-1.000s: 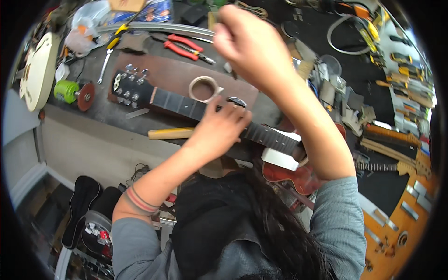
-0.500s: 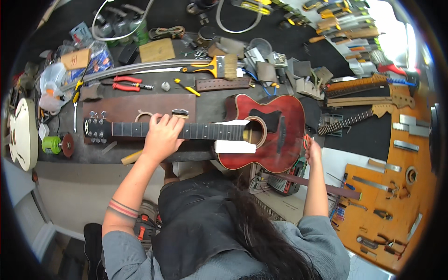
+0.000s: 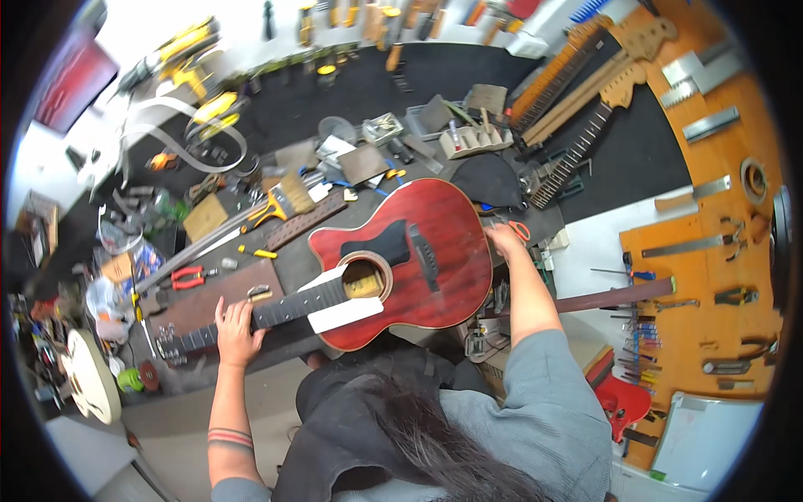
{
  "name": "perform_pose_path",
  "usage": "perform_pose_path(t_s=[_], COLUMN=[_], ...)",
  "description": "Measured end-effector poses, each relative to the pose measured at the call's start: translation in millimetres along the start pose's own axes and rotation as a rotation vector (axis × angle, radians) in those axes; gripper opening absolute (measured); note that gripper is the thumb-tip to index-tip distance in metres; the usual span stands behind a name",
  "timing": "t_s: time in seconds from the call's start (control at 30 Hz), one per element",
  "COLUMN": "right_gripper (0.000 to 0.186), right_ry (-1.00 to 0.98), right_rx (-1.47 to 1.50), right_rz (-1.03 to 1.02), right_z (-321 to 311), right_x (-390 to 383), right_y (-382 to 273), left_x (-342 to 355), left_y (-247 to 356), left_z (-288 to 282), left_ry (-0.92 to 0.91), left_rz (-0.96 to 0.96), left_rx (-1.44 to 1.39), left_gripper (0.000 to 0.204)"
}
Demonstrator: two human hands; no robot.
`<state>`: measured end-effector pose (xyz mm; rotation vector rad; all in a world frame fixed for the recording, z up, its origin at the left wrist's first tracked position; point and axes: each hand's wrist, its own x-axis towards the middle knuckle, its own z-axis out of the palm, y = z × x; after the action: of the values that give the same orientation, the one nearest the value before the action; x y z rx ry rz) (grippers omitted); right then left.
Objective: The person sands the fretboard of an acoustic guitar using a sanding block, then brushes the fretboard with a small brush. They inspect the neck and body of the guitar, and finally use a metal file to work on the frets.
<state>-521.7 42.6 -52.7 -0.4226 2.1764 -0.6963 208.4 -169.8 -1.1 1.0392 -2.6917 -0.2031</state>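
A red acoustic guitar [image 3: 456,251] with a cutaway lies face up across the bench, its neck pointing left. My left hand [image 3: 237,333] is on the neck near the headstock, fingers over the far side and thumb on the near side. At the body's tail end, my right hand [image 3: 504,241] is closed on scissors with orange handles [image 3: 520,230]; the fingers partly hide them. White sheets [image 3: 346,315] flank the end of the fretboard by the sound hole. A small tan and black tool [image 3: 258,292] lies beyond the neck.
A brown mat [image 3: 196,305] lies under the neck. Beyond are red-handled pliers [image 3: 188,278], a wide brush [image 3: 288,197] and a slotted wooden block [image 3: 477,142]. Guitar necks [image 3: 577,151] lie at the far right. Tools cover an orange board [image 3: 728,251]. A pale guitar body [image 3: 92,376] stands left.
The view has swung to the right. My left hand sits slightly closer to the headstock. My right hand, with the scissors, has moved farther up along the guitar's tail end.
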Motion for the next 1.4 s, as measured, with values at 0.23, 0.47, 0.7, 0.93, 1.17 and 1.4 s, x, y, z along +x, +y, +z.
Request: perform_pose_path(t_s=[0.23, 0.47, 0.7, 0.93, 1.17, 1.4], right_gripper=[0.03, 0.025, 0.025, 0.032, 0.037, 0.021], right_ry=[-0.01, -0.045, 0.328, -0.114, -0.338, 0.2], right_rx=[0.372, 0.698, -0.324, -0.914, -1.174, -1.023], right_rz=[0.005, -0.183, -0.462, -0.617, -0.49, -0.923], right_z=[18.9, 32.5, 25.4, 113.6, 163.6, 155.5], right_x=[86.0, 132.3, 128.3, 78.6, 122.6, 145.7], right_y=[-25.5, -64.4, -115.7, -261.7, -268.1, -258.3], left_x=[19.6, 10.5, 7.0, 46.2, 35.0, 43.6], left_y=[14.5, 31.8, 45.1, 74.1, 66.5, 69.6], left_z=[-3.2, -7.3, -8.9, -6.4, 9.1, 6.9], left_ry=[-0.14, -0.185, -0.211, -0.212, -0.232, -0.251], left_rz=[-0.067, -0.191, -0.312, -0.284, -0.296, -0.319], left_rx=[0.059, 0.145, 0.147, 0.097, 0.145, 0.121], left_gripper=[0.065, 0.069, 0.069, 0.068, 0.069, 0.067])
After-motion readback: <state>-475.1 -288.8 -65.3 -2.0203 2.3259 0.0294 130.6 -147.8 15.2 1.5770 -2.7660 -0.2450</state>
